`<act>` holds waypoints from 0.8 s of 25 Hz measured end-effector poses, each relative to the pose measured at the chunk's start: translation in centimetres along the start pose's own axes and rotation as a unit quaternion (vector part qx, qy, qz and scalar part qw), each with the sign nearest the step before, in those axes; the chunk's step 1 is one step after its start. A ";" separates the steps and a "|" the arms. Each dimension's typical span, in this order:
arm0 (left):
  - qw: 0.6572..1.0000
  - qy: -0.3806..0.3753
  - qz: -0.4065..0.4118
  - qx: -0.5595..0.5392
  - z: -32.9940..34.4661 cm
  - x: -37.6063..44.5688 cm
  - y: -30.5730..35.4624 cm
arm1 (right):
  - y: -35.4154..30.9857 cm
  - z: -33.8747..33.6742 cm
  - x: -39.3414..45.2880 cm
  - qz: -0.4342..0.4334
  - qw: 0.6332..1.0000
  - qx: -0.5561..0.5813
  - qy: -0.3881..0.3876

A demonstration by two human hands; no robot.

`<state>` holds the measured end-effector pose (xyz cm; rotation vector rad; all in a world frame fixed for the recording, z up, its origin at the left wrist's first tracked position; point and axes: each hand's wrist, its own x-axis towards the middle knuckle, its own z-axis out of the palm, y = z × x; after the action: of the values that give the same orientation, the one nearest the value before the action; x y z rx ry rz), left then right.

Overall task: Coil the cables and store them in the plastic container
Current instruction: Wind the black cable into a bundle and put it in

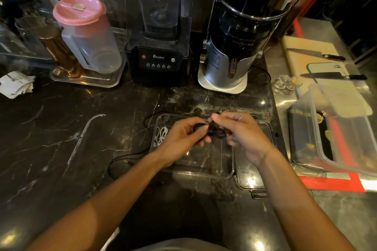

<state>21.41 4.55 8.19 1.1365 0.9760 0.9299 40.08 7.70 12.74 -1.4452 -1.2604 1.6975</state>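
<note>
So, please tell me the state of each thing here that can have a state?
black cable: partly coiled, held by both hands
left hand: grips the coil
right hand: pinches the cable
plastic container: open
white cable: coiled, inside container
lid: off, beside container
pitcher: closed

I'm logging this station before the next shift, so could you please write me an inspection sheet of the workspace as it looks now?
Surface: dark marble counter, a steel worktop to its right.
Job's things: clear plastic container open on the counter, its lid beside it on the right.
Clutter: crumpled paper, metal tray carrying a pink-lidded pitcher.
Grippers: left hand and right hand both grip the black cable coil above the container.
Cables: white cable coiled inside the container; a loose black cable trails over the counter.
Surroundings: blender, black appliance, two knives on cutting boards, large clear bin.
</note>
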 end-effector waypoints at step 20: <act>0.849 0.014 -0.198 -0.490 1.4 0.6 2.6 | 1.3 3.6 -1.2 -0.214 0.971 -0.016 0.110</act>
<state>22.73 5.20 10.88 0.0435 0.5687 0.9163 37.12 5.06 11.94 -1.2286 -1.3603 1.2040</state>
